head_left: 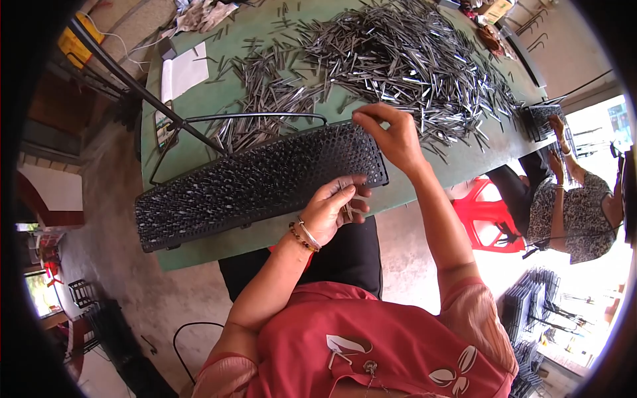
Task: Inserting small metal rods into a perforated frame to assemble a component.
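Note:
A long black perforated rack (265,166) lies along the near edge of the green table. Small dark pieces fill many of its holes on the left and middle, while the holes at its right end show bare. Over the front edge near that end, my left hand (332,207) is curled palm up around a few thin strips (346,209). My right hand (393,136) reaches to the rack's back right corner, thumb and forefinger pinched together. Whatever sits in that pinch is too small to make out.
A big heap of thin dark metal strips (411,60) covers the back of the green table (431,174), with a smaller pile (272,99) behind the rack. A black metal rod frame (259,115) stands behind it. A co-worker (574,212) handles another black rack (547,119) at right, near a red stool (484,215).

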Demonstrator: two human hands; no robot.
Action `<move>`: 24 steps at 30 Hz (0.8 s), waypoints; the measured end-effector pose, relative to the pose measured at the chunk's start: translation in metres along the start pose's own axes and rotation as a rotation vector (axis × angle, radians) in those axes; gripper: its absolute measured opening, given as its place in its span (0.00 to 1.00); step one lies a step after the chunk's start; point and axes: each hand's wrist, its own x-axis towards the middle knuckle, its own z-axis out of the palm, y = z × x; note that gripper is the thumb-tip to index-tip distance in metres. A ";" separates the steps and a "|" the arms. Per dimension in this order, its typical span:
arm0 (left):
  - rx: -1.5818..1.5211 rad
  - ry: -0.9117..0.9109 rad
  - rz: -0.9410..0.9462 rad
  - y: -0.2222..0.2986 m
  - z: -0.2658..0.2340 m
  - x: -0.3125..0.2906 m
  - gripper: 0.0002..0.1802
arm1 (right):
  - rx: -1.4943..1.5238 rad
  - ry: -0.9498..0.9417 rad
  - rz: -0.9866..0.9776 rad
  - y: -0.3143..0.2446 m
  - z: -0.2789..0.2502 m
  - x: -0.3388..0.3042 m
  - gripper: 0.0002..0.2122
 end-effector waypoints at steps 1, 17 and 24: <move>0.032 0.009 -0.017 -0.002 -0.003 0.001 0.18 | 0.000 0.000 -0.001 0.008 0.004 0.004 0.08; -0.153 -0.014 -0.023 0.004 -0.002 -0.002 0.22 | -0.458 0.030 -0.369 0.034 0.024 -0.007 0.07; 0.005 -0.067 0.088 0.006 -0.002 0.004 0.13 | 0.284 -0.473 0.099 -0.009 0.008 -0.043 0.07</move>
